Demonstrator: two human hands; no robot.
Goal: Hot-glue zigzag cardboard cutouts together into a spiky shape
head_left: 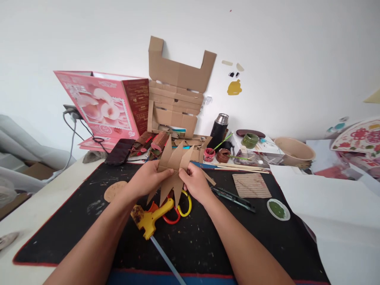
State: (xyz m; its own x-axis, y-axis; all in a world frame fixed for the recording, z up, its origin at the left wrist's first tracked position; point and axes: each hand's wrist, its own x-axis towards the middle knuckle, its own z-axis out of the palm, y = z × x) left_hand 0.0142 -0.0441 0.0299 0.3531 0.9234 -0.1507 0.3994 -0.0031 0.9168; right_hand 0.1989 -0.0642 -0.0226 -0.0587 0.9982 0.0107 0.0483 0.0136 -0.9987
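I held the toothed cardboard piece [175, 159] over the black mat [204, 247], left hand [148, 176] and right hand [194, 183] clamped on it, close together mid-piece. Scissors [190, 206] and a yellow glue gun [149, 222] (translucent stick [165, 257] protruding) lay close by; a dark cutter [234, 199] lay to the right.

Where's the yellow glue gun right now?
In the head view, the glue gun lies on the black mat, left of centre in the lower half, beside the scissors and just below the spiky cardboard.
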